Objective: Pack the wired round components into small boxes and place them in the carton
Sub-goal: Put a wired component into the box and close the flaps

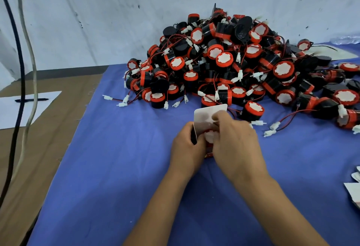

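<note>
Your left hand holds the small box by its side, fingers curled round it; your right hand pinches a round component at the box's mouth, its white face just showing between your hands; the box flap stands open behind your fingers. Both are above the blue surface, just in front of the pile. The component looks like hard plastic, light and stiff; keep your grip on its rim, not the thin red wire, which could snag on the flap; tuck the wire and white plug in first. The box is thin card and will likely crush if squeezed; steady it by its edges. No carton is in view.
</note>
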A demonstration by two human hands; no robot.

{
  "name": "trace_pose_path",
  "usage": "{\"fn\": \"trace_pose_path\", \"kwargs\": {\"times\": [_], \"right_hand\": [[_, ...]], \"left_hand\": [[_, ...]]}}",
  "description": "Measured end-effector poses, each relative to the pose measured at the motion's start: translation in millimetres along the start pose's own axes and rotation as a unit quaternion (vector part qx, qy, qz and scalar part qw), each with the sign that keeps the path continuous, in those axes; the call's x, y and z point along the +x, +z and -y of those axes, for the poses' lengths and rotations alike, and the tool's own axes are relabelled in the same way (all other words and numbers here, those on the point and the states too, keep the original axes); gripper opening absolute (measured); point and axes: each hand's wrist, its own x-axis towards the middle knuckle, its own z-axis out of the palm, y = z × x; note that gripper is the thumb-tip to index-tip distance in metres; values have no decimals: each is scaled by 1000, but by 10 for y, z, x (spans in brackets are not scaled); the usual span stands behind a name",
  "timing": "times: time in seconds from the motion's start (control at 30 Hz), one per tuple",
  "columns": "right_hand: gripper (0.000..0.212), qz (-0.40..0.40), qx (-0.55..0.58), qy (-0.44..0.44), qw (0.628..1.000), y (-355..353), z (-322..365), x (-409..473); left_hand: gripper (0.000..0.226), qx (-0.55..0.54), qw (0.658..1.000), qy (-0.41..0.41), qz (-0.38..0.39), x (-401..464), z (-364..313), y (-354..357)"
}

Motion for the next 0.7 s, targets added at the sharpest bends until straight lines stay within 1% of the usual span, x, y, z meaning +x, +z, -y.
{"fn": "trace_pose_path", "kwargs": {"times": [0.07,0.13,0.17,0.23,0.3,0.37,0.47,0.53,0.57,0.6,0.67,0.7], "right_hand": [[10,-62,78,15,995,-24,-65,14],[5,-84,68,10,994,-17,-101,28],[4,-78,50,8,996,8,-100,40],[10,-38,-4,-3,999,83,-72,50],[17,-11,-36,-24,999,155,-36,49],[17,-20,-49,-27,998,187,-14,51],[13,-49,-74,-8,996,192,9,55],[22,-50,-106,-38,992,221,50,46],[25,-42,-122,-63,990,222,72,42],[24,-30,-131,-85,987,214,76,52],[16,12,-139,-107,985,164,51,78],[20,34,-137,-111,984,131,24,96]], "left_hand": [[17,5,1000,14,8,0,-9,-15],[17,13,1000,25,13,-10,-16,-23],[17,16,999,24,13,-7,-14,-26],[14,25,999,22,11,9,-1,-23],[6,32,999,27,11,17,10,-17],[3,22,999,29,11,13,10,-16],[4,10,999,31,20,24,28,-18],[15,11,999,38,19,38,35,-24],[21,14,999,39,19,43,36,-29],[24,15,999,38,21,46,38,-31],[20,18,999,39,26,46,37,-21],[17,22,999,40,26,42,35,-12]]}}
